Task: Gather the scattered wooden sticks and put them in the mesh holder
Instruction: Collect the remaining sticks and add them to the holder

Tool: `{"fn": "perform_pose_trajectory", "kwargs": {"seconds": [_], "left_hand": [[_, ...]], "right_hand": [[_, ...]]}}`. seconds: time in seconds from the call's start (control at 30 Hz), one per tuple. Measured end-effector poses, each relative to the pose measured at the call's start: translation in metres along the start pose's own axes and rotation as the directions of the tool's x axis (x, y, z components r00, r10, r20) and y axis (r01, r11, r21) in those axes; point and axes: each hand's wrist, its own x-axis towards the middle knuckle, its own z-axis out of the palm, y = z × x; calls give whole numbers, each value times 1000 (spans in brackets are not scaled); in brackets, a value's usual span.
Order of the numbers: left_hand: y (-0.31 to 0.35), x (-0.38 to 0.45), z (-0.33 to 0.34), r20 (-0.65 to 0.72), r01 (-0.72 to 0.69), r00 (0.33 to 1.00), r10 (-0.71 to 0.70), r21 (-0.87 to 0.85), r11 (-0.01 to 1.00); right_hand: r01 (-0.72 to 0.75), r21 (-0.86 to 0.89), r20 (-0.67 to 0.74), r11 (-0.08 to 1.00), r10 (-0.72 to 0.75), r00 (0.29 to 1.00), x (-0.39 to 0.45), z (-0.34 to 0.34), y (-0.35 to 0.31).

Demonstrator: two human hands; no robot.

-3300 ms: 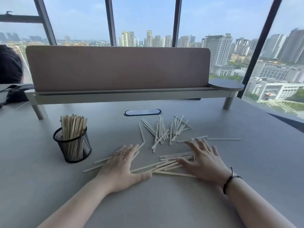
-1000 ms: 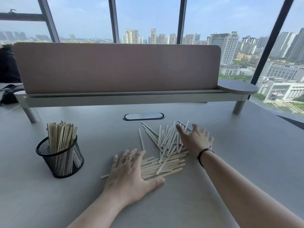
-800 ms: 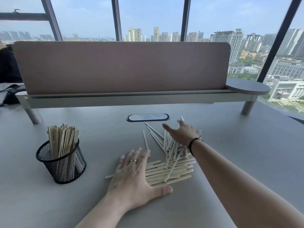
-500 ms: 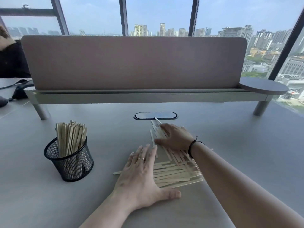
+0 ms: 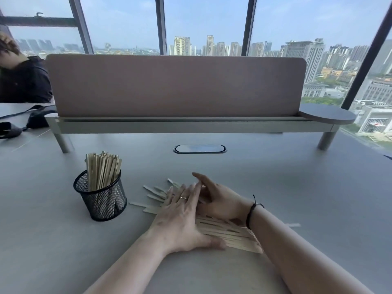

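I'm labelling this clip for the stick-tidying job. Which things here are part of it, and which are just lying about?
Part of the job:
loose sticks
mesh holder, already holding sticks
left hand
right hand

Just lying about:
desk divider
cable port
black bag

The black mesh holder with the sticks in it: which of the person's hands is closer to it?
Left. The left hand lies flat on the loose wooden sticks, just right of the black mesh holder; the right hand sits beyond it, farther away.
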Motion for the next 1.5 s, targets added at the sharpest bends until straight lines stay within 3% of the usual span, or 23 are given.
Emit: {"fn": "perform_pose_trajectory", "kwargs": {"seconds": [0.1, 0.2, 0.37, 0.43, 0.57, 0.7, 0.87, 1.03, 1.27, 1.5], "left_hand": [[0, -3, 2, -26, 25, 999, -25, 8, 1000], [1, -8, 2, -55, 43, 998, -39, 64, 997], [4, -17, 2, -130, 75, 990, -54, 166, 983], [3, -18, 3, -167, 73, 985, -45, 167, 983], [-1, -13, 7, -211, 58, 977, -36, 101, 993], [-3, -9, 13, -201, 8, 980, -9, -7, 1000], [-2, -9, 13, -176, -22, 984, 17, -31, 999], [0, -9, 10, -154, -67, 986, 66, 2, 998], [-3, -7, 12, -221, -154, 967, 127, -110, 982], [-3, -3, 13, -230, -192, 959, 163, -109, 975]], "right_hand": [[16, 136, 41, 991, -21, 999, -10, -1, -1], [-2, 275, -8, 962, 4, 1000, -19, -9, -3], [-44, 261, -183, 964, 94, 979, -48, -35, 7], [-79, 205, -215, 976, 124, 969, -71, -42, 15], [-204, -87, -208, 975, 183, 961, -111, -29, 31], [-189, -346, -182, 919, 132, 974, -113, -7, 28], [-140, -378, -267, 915, 37, 963, -103, 5, 19], [-112, -372, -252, 921, 16, 968, -103, 4, 22], [-90, -348, -250, 933, 1, 968, -105, 4, 22], [-94, -342, -246, 935, 7, 969, -106, 2, 19]]}}
